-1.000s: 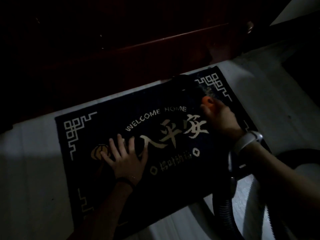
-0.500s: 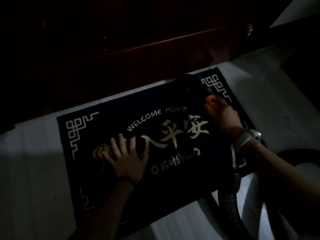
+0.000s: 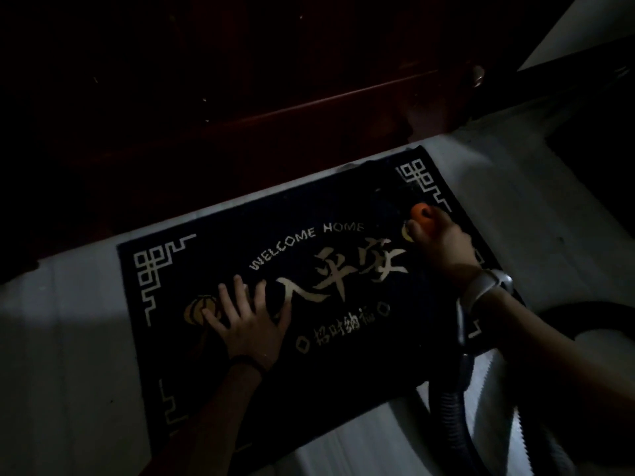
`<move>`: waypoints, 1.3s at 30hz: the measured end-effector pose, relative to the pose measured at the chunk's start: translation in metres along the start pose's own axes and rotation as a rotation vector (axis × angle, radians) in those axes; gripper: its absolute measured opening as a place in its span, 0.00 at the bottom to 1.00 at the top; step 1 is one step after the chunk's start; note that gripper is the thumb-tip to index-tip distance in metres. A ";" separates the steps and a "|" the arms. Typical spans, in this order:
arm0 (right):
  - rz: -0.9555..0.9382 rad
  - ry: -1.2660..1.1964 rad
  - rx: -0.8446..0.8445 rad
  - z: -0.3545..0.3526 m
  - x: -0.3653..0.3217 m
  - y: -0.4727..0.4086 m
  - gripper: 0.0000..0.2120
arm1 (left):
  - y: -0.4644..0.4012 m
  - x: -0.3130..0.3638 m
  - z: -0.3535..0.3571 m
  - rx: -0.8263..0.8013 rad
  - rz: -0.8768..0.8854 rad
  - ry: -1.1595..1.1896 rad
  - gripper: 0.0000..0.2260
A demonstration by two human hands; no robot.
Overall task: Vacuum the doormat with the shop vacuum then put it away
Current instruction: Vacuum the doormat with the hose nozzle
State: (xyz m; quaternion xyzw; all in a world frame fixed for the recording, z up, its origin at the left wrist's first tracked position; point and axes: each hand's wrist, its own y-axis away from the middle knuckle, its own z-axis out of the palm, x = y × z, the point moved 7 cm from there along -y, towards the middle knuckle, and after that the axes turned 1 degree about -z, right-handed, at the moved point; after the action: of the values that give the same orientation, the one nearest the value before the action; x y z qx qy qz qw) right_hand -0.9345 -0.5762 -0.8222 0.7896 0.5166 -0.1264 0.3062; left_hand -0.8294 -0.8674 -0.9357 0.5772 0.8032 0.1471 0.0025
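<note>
From the head camera I look down into a very dim scene with a dark doormat [image 3: 343, 338] lying at a slant across the middle of the frame on a pale floor [image 3: 62, 355]. I can read "WELCOME HOME" on it above large pale characters, and there are angular corner patterns at its upper left and upper right. My left hand [image 3: 245, 321] lies flat on the mat in the lower middle of the frame, fingers straight and spread, pressing down and holding nothing; a dark band sits at its wrist. My right hand [image 3: 443, 245], at the right of the frame near the mat's upper right corner, is curled around the orange handle [image 3: 421, 214] of the vacuum wand, whose dark nozzle [image 3: 385, 187] I can only just make out against the mat near its far edge. A pale watch [image 3: 488, 286] is on that wrist. A dark ribbed hose [image 3: 453, 417] runs from under the right forearm down to the lower right of the frame, just beside a pale rounded shape I cannot identify in the gloom. Across the upper part of the frame is a dark reddish wooden door [image 3: 275, 108], with a small round metal fitting [image 3: 478, 75] at the upper right.
</note>
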 end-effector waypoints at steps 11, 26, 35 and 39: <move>-0.152 0.068 -0.076 0.035 -0.024 0.027 0.24 | -0.023 0.083 -0.002 -0.332 0.130 0.051 0.35; -0.121 0.041 -0.063 0.000 0.004 -0.006 0.25 | -0.025 0.083 0.007 -0.371 0.072 -0.001 0.46; -0.024 -0.029 0.072 -0.027 0.006 -0.032 0.23 | -0.022 0.083 0.006 -0.325 0.083 0.006 0.48; -0.195 -0.016 -0.092 0.017 -0.020 0.002 0.24 | -0.023 0.083 0.005 -0.356 0.063 -0.046 0.46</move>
State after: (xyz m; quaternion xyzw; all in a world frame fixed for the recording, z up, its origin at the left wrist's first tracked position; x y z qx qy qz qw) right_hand -0.9395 -0.6014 -0.8245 0.7196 0.5937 -0.1380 0.3327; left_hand -0.8775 -0.7957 -0.9326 0.5959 0.7457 0.2737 0.1182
